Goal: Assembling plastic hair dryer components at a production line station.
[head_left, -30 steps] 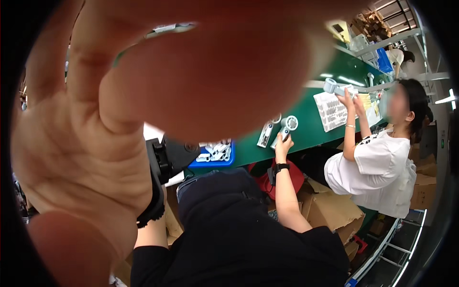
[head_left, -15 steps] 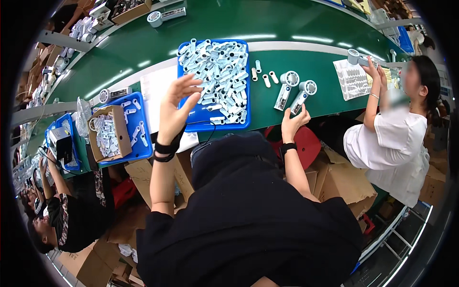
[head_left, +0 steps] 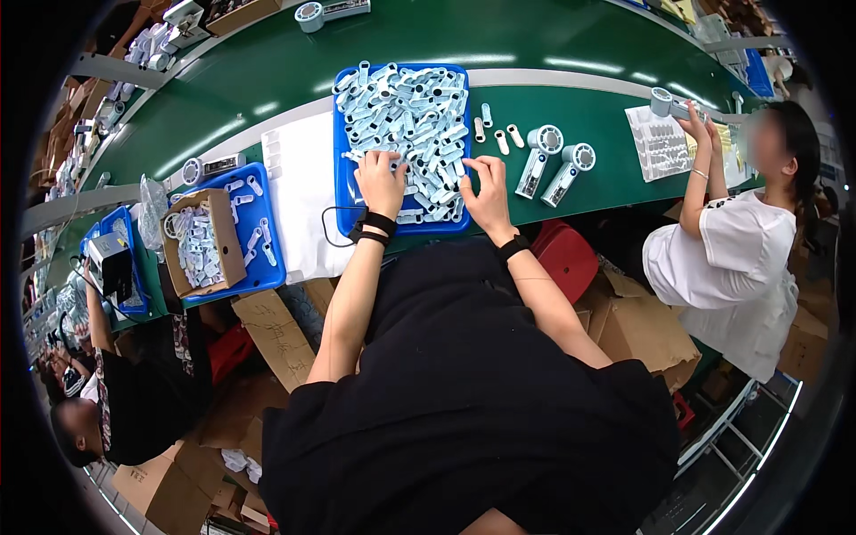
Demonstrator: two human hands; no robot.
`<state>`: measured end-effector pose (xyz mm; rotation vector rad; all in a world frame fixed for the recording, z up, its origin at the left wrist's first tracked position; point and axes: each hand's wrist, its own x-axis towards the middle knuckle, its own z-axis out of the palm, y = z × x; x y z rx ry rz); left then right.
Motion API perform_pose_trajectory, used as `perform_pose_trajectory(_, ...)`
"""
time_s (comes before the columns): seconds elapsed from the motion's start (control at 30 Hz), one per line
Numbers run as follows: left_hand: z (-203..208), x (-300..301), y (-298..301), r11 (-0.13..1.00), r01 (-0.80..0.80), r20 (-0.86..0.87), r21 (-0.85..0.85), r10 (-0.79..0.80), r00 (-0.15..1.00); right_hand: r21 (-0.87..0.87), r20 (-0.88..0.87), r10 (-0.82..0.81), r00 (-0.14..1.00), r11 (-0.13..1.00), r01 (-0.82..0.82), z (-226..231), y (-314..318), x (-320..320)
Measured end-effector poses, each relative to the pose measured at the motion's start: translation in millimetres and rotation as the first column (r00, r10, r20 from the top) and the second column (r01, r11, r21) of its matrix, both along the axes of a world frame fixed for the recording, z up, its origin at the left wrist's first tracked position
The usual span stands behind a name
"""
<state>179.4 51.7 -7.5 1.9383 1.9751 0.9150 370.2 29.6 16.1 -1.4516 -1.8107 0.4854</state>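
Note:
A blue tray [head_left: 342,198] in front of me is heaped with light-blue and white oblong plastic covers [head_left: 401,111]. My left hand [head_left: 382,185] reaches over its near left part, fingers bent down toward the covers and thumb apart; no cover shows in its grasp. At the tray's right rim is my right hand [head_left: 488,198], fingers curved and thumb apart, with nothing visible between them. Right of it, two handheld fans [head_left: 532,175] [head_left: 567,178] lie side by side on the green table, their handle insides exposed. Several small covers [head_left: 500,141] lie between tray and fans.
Left of the tray lie white sheets [head_left: 303,183] and another blue tray [head_left: 278,267] bearing a cardboard box [head_left: 234,245] of parts. One more fan [head_left: 332,12] lies at the far side. To the right, a co-worker [head_left: 731,241] holds a fan; another person [head_left: 134,392] is at left.
My left hand has come down from above the tray's left side to the covers. My right hand has left the right-hand fan and moved left to the tray's rim.

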Motion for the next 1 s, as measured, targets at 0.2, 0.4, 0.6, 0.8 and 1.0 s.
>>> perform_pose_trajectory(0.2, 7.7, -19.6, -4.3, 0.994, 0.031, 0.057, 0.105, -0.037, 0.998, 0.109, 0.018, 0.096, 0.995, 0.989, -0.097, 33.4, 85.9, -22.2)
perform_pose_trajectory(0.4, 40.6, -26.6, -9.5, 0.985, 0.079, 0.517, -0.155, 0.013, 0.856, -0.083, 0.219, 0.203, 0.954, 0.978, -0.189, 27.2, 213.6, -48.8)
perform_pose_trajectory(0.6, 58.6, -23.4, -3.1, 0.95, 0.116, 0.513, -0.288, 0.051, 0.857, -0.065, 0.421, 0.138, 0.896, 0.99, -0.122, -4.5, 314.7, -88.5)
perform_pose_trajectory(0.8, 49.8, -24.1, 19.9, 0.954, 0.119, 0.68, -0.275, 0.105, 0.725, 0.149, 0.571, 0.119, 0.812, 0.958, -0.245, -28.8, 392.7, -119.8)
perform_pose_trajectory(1.0, 63.1, -15.7, 26.5, 0.939, 0.083, 0.767, -0.335, 0.22, 0.603, -0.612, 0.478, 0.582, 0.658, 0.758, -0.226, -19.3, 428.9, -108.8)
